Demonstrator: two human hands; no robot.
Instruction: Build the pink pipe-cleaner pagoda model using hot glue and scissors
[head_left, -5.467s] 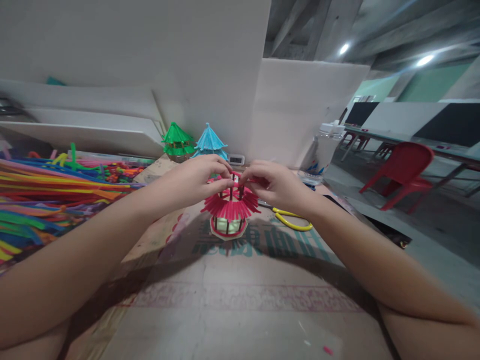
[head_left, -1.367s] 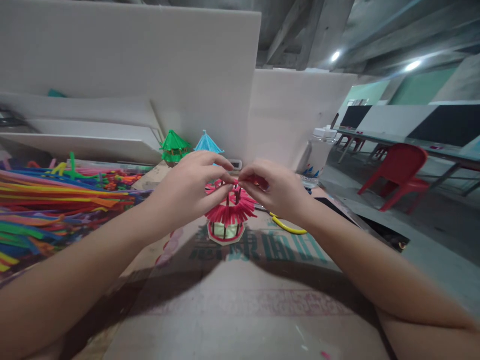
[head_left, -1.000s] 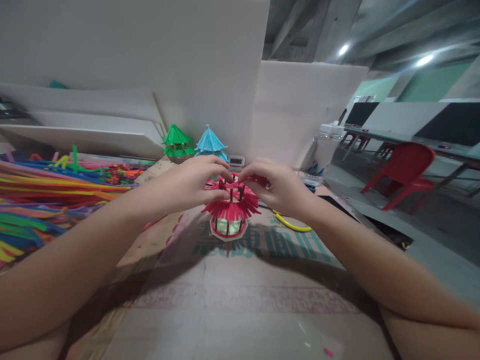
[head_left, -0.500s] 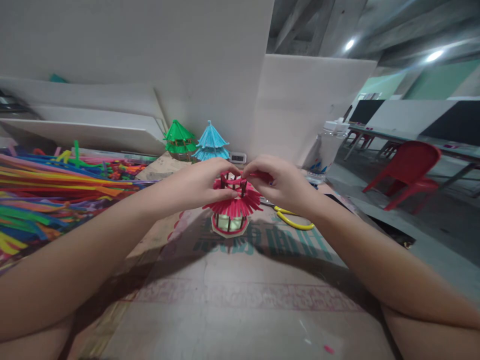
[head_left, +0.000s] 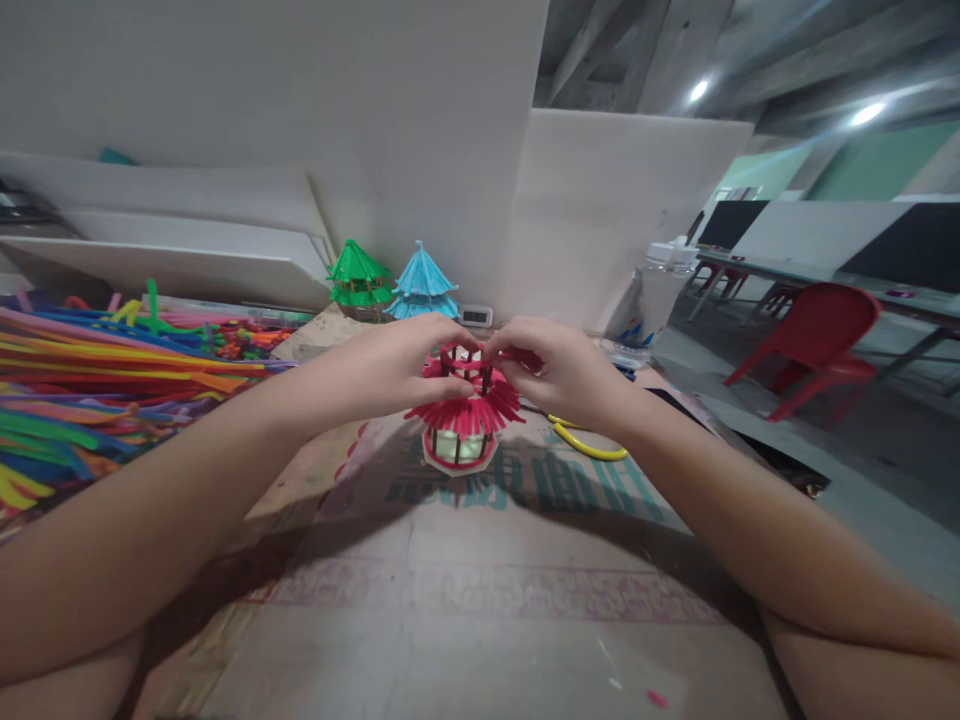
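A small red pavilion model made of fuzzy craft sticks stands on the cardboard-covered table, with a fringed red roof tier and thin dark posts rising above it. My left hand pinches the top of the model from the left. From the right, my right hand is closed on a red strip at the model's top. The fingertips of both hands meet over the posts.
A green pavilion and a blue pavilion stand at the back by the white board. Piles of coloured pipe cleaners fill the left. Yellow-handled scissors lie to the right, then a clear plastic bottle. Red chair beyond.
Both hands have stayed at the top of the red model, their fingers shifting slightly around the red strip. The view has wobbled a little.
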